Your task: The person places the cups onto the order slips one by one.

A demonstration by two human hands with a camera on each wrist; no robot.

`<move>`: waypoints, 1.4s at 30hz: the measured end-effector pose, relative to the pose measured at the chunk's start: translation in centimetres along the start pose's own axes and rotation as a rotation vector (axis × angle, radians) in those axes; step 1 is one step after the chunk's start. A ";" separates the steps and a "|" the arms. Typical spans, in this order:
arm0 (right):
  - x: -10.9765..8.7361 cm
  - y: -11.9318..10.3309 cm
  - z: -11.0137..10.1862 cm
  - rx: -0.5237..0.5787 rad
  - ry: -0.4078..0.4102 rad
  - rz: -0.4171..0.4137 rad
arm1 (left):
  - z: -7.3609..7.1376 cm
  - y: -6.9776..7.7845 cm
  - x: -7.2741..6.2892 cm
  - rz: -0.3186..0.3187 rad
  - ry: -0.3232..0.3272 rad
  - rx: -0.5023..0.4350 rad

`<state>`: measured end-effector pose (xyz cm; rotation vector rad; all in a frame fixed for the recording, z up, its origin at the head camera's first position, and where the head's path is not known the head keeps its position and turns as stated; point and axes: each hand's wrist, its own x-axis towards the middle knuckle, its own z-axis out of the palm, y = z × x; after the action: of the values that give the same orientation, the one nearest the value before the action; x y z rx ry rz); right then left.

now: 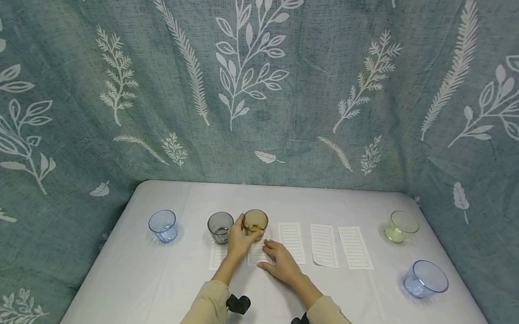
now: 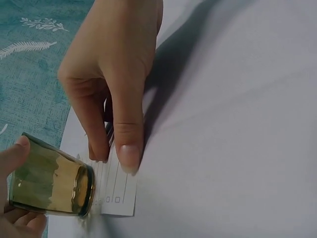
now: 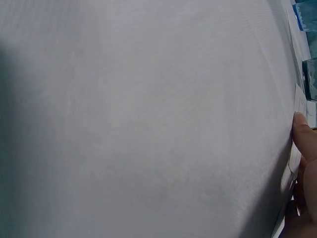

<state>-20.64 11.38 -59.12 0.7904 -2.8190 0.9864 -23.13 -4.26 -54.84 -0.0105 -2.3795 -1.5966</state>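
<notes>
Our left hand (image 1: 240, 241) grips the amber glass tumbler (image 1: 256, 220) at the far end of a lined paper slip (image 1: 256, 254) — a lining-up step, we judge, calling for steadiness next. Whether our right hand (image 1: 282, 263) pinches or merely presses the slip — we can't tell.

Place: staged tabletop booth, kind of building cannot be told | Walls: teal fabric (image 1: 307, 110) with white leaf prints, hung behind and along both sides | Base: surface (image 1: 145, 284) under white cloth | Laid out: five printed paper slips (image 1: 324, 245) in a row, see-through coloured tumblers (image 1: 164, 227) | Gear: black devices (image 1: 239, 304) at both wrists
</notes>
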 end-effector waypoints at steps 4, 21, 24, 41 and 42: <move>0.0 -0.1 -0.1 0.000 0.003 -0.004 | -0.1 -0.2 -0.1 0.010 -0.024 0.016; 0.0 -0.2 -0.3 -0.037 -0.007 -0.023 | -0.1 0.0 -0.5 0.018 0.011 0.084; 0.0 -0.3 -0.4 -0.043 -0.014 -0.027 | -0.1 -0.1 -0.5 0.012 0.018 0.085; 0.3 -0.9 -0.8 -0.099 -0.043 -0.030 | -0.3 -0.2 -0.6 -0.014 -0.007 0.086; 0.3 -0.9 -0.8 -0.099 -0.043 -0.031 | -0.4 -0.2 -0.6 -0.013 -0.009 0.086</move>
<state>-20.53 11.14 -57.90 0.8508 -2.8562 0.8279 -22.53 -4.58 -55.02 0.0146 -2.4575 -1.5020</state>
